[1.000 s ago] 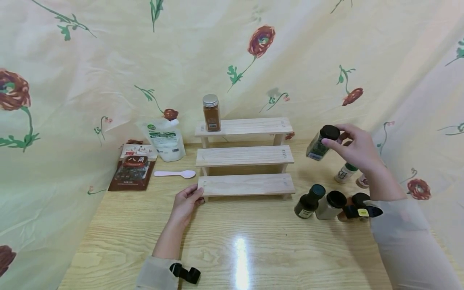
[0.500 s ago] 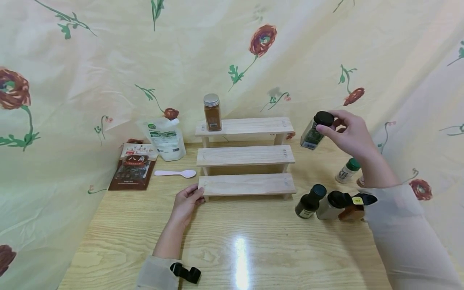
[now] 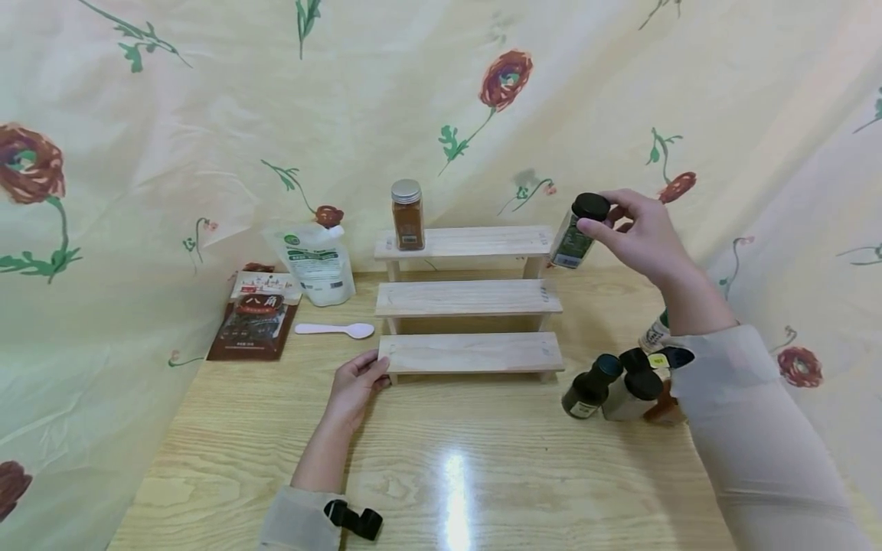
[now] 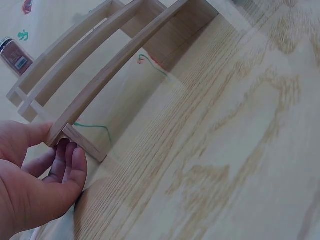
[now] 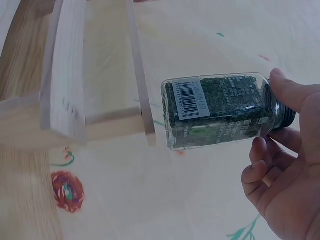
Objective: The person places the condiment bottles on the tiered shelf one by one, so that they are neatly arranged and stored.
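Note:
By its black cap, my right hand [image 3: 637, 233] grips a clear spice jar [image 5: 215, 110] of dried green flakes. The jar hangs tilted in the air at the right end of the top step, its barcode label showing in the right wrist view. My left hand [image 3: 354, 386] pinches the left front corner of the three-step wooden rack [image 3: 472, 353], thumb on top and fingers below, as the left wrist view [image 4: 57, 135] also shows. A jar of brown powder [image 3: 408, 222] with a silver lid stands at the left of the top step.
Right of the rack stand a dark bottle [image 3: 589, 389], a black-capped jar [image 3: 632, 396] and a green-capped bottle [image 3: 654, 335], partly behind my right sleeve. On the left are a white pouch [image 3: 317, 268], a brown packet [image 3: 255, 317] and a white spoon [image 3: 335, 330]. A flowered cloth hangs behind.
My right hand has carried the jar of green flakes up and leftward, toward the top step. The left hand stays at the rack's corner.

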